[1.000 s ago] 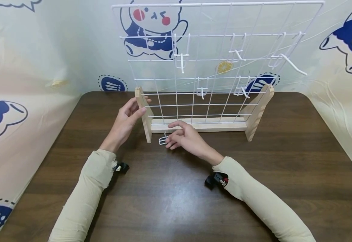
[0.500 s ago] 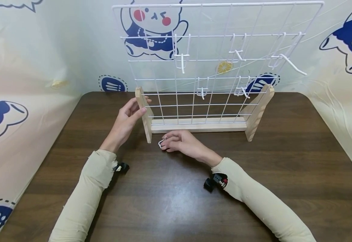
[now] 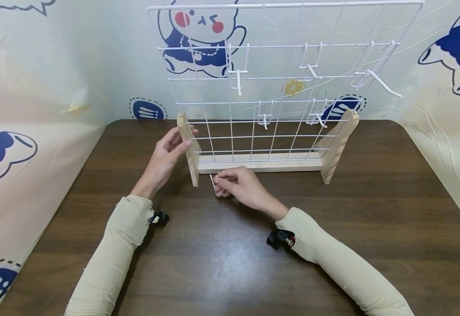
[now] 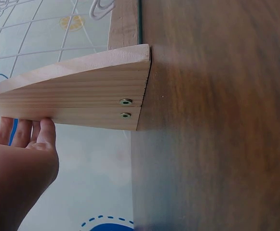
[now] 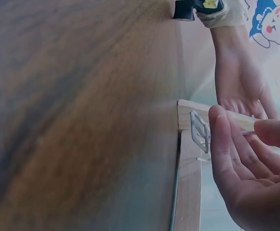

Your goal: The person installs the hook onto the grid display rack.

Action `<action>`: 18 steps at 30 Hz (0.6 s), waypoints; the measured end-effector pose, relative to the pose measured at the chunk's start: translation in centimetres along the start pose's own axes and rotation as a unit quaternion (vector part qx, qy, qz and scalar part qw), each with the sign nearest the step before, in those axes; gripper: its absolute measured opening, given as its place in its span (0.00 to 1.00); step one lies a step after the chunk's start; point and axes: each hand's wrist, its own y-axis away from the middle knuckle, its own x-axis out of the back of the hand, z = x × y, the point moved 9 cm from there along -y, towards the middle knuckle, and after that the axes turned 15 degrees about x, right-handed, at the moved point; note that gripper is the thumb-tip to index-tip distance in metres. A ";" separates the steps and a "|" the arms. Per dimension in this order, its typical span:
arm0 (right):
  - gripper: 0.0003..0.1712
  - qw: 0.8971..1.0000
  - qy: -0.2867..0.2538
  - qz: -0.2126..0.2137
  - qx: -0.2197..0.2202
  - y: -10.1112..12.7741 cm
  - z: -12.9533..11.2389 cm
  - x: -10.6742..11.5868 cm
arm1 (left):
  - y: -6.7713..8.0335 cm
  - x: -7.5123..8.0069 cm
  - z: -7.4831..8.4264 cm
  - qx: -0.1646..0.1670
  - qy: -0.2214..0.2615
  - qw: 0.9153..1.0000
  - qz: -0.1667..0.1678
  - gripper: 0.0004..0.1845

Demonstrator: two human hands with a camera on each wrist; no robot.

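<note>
Dark wood table [image 3: 230,263]; cartoon-print wall [image 3: 76,66].

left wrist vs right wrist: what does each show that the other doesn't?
Only the left wrist view shows the two screws in the rack's wooden side post.

Only the right wrist view shows the white wire hook pinched by the right hand, plus the left arm's wrist camera.

Both show the left hand holding that post, on the dark wood table.
</note>
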 end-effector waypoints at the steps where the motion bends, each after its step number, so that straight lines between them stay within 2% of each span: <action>1: 0.13 1.000 0.000 -0.001 0.003 0.0 -0.1 0.0 | 0.0 0.0 0.0 -0.001 -0.001 1.000 0.000 0.24; 7: 0.15 1.000 -0.010 0.001 0.016 -0.1 -0.2 0.2 | -0.1 0.0 0.0 -0.004 0.002 1.000 0.000 0.24; 18: 0.15 1.000 -0.009 0.000 0.011 0.0 -0.2 0.3 | 0.0 0.0 0.1 -0.005 0.001 1.000 0.001 0.27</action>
